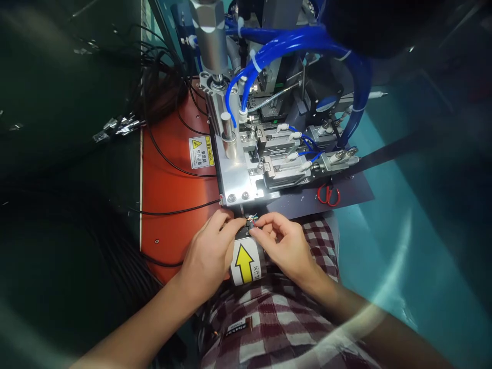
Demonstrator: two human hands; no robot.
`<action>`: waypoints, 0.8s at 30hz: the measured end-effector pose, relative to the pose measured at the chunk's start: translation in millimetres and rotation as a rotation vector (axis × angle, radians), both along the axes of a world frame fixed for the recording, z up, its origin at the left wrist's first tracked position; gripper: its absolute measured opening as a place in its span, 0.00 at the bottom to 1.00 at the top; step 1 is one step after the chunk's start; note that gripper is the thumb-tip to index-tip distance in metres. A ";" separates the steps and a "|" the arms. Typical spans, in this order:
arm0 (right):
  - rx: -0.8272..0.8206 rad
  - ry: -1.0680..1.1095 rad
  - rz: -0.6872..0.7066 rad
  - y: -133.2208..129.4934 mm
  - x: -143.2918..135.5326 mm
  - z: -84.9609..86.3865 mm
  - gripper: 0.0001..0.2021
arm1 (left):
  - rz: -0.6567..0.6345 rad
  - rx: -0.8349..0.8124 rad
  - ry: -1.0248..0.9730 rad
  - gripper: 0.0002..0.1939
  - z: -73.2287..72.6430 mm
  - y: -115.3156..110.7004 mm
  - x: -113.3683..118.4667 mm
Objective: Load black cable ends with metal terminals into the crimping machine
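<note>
Both hands meet at a small black fixture (243, 231) at the front of the machine, just above a yellow arrow label (244, 264). Fine coloured wires (251, 218) stick out there. My left hand (213, 246) is closed, its fingertips at the left side of the wires; what it pinches is too small to name. From the right, my right hand (286, 243) has thumb and index finger closed round the wire ends. A metal plate (238, 179) of the machine lies right behind the fingertips.
Blue air hoses (303, 38) arch over metal cylinders (286, 177). Red-handled scissors (328, 196) lie right of the machine. Black cables (161, 97) run over the orange base (165, 225) on the left. Silvery cable ends (119, 125) hang at the far left.
</note>
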State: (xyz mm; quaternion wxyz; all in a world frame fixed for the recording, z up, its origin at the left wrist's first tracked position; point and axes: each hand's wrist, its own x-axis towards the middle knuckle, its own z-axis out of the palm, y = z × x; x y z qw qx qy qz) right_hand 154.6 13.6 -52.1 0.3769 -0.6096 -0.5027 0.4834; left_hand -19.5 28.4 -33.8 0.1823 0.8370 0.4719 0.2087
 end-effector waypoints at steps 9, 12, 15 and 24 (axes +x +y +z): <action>0.144 -0.212 0.085 10.7 6.8 -0.4 0.05 | 0.012 -0.019 -0.061 0.13 -2.1 0.2 -0.2; -0.010 0.047 0.097 18.1 10.0 -5.1 0.05 | 0.017 -0.029 -0.063 0.13 -2.8 0.4 -0.1; -0.217 0.328 0.095 24.1 10.6 -11.1 0.08 | 0.011 -0.034 -0.043 0.13 -1.8 1.5 -0.5; -0.265 0.421 0.102 20.3 12.8 -13.9 0.16 | -0.026 0.118 0.373 0.16 13.3 -9.7 6.7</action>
